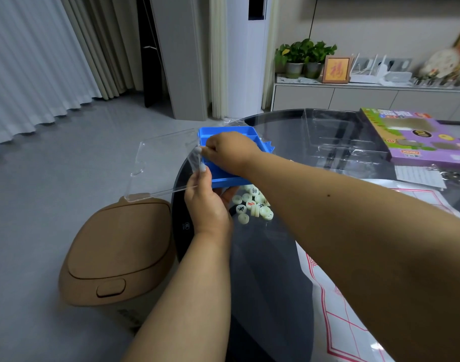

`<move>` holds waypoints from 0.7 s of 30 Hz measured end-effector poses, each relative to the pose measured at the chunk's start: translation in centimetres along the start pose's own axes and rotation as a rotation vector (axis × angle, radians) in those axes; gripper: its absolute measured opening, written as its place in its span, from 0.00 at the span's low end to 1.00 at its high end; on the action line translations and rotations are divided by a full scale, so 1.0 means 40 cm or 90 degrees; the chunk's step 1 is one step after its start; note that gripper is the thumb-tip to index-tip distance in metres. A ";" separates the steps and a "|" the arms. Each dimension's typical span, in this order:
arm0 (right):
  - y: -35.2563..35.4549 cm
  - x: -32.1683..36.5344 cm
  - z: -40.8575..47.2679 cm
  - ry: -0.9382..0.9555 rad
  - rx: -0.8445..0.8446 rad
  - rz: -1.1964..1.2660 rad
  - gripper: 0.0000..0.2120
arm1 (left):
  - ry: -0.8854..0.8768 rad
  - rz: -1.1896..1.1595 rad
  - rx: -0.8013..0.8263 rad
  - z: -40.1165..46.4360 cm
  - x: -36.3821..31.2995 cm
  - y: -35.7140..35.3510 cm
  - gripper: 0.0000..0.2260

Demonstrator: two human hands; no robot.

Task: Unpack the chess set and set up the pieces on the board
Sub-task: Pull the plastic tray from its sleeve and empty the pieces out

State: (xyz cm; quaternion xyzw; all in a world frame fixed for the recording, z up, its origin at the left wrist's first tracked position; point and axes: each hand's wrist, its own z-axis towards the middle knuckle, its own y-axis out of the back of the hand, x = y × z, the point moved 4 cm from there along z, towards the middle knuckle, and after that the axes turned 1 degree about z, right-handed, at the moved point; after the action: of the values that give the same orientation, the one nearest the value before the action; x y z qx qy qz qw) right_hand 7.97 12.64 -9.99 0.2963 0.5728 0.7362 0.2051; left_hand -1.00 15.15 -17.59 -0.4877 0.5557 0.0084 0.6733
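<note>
At ten o'clock of the table [276, 257], both hands pinch the clear lid [166, 163] off the tray [223, 134]: left hand [206, 202], right hand [230, 150]. It looks light, thin, springy; best held by its edge.

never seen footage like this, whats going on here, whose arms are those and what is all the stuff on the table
There is no machine here. One picture comes from a camera worn on a person's head, looking forward and down, so the two bare arms are that person's own.

The left hand and the right hand meet at the hinge edge of a blue plastic tray with compartments. Its clear lid stands swung open to the left, and both hands seem to pinch that edge.

The tray sits at the rim of a round dark glass table. Just below it lies a heap of pale round game pieces with red or black characters. A sheet printed with red lines, the board, lies to the right. Farther back are a clear plastic insert and the purple box. A tan bin stands on the floor.
</note>
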 end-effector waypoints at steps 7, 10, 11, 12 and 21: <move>0.062 -0.046 -0.020 -0.069 -0.283 0.232 0.22 | -0.041 -0.022 -0.003 -0.002 -0.005 -0.008 0.14; 0.099 -0.113 -0.045 -0.187 -0.441 0.360 0.21 | -0.048 -0.038 -0.040 -0.002 -0.010 -0.002 0.12; 0.097 -0.141 -0.052 -0.232 -0.472 0.384 0.21 | -0.052 -0.037 -0.055 0.000 -0.011 0.002 0.11; 0.089 -0.165 -0.059 -0.271 -0.481 0.386 0.21 | -0.058 -0.032 -0.070 0.003 -0.013 0.007 0.11; -0.039 -0.200 -0.076 -0.248 -0.157 0.107 0.18 | -0.123 -0.082 -0.143 0.007 -0.028 0.033 0.04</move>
State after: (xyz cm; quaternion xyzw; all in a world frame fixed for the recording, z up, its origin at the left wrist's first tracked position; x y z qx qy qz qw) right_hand 11.79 5.73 -13.63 0.4521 0.4016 0.7438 0.2847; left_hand -1.95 16.63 -17.62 -0.5913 0.4514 0.0741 0.6641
